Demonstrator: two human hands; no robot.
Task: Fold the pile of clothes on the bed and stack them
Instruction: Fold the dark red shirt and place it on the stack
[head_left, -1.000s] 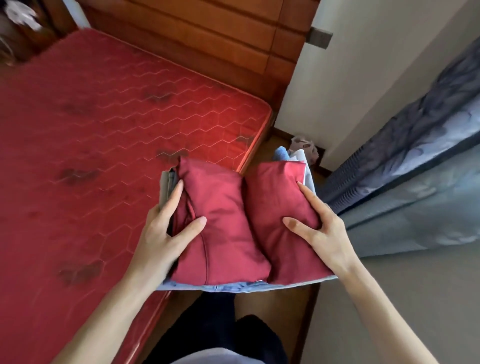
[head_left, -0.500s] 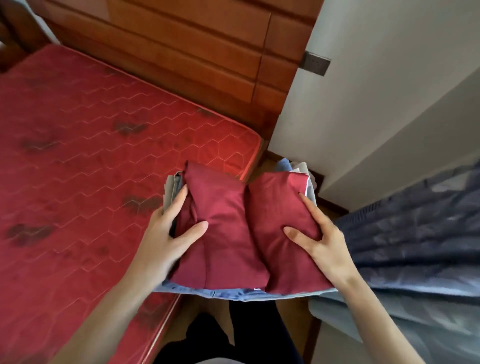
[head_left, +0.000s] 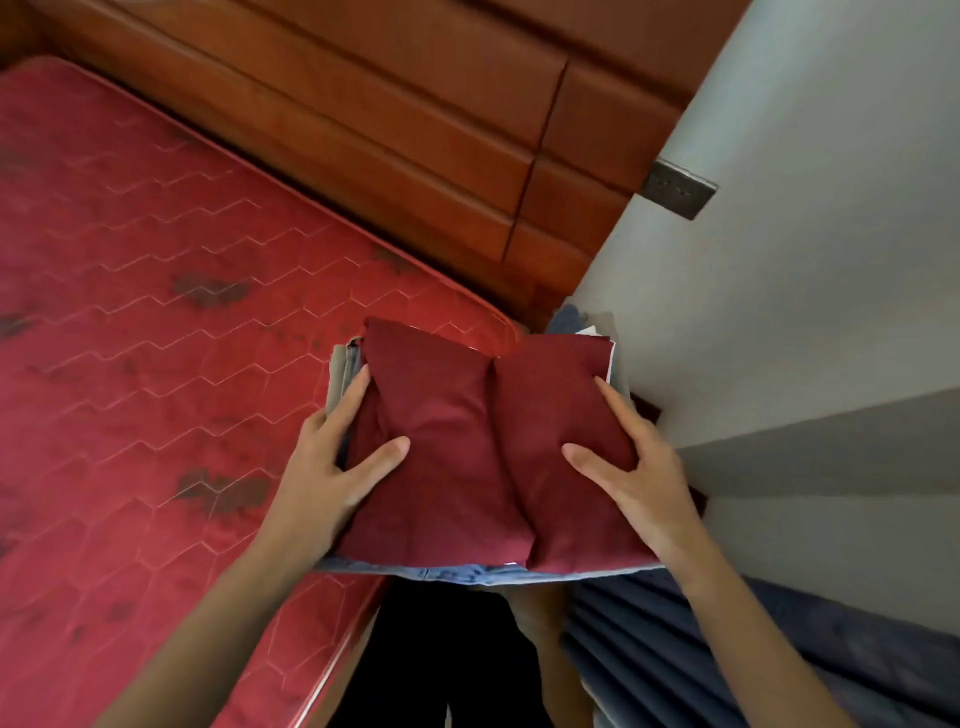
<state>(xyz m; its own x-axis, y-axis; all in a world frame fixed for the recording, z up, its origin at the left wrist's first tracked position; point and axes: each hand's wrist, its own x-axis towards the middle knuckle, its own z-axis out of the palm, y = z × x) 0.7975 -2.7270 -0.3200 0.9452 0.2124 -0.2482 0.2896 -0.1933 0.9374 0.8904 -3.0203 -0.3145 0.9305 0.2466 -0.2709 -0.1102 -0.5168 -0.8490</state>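
Note:
A stack of folded clothes is held in the air over the bed's corner, topped by a dark red folded garment (head_left: 467, 447). Blue denim (head_left: 457, 572) and grey and white layers show at its edges beneath. My left hand (head_left: 327, 467) grips the stack's left side, thumb on top and fingers under. My right hand (head_left: 634, 478) grips the right side the same way. The bare red mattress (head_left: 156, 338) lies to the left, with no other clothes on the part I see.
A wooden headboard (head_left: 389, 104) runs behind the bed. A pale wall (head_left: 805, 260) with a grey switch plate (head_left: 678, 189) stands at the right. A dark blue curtain (head_left: 701, 649) hangs at lower right. My dark trouser legs (head_left: 441, 660) stand in the gap beside the bed.
The view has swung left and up, so more headboard and wall show and the curtain has slid to the bottom right. Both hands keep the same grip on the stack.

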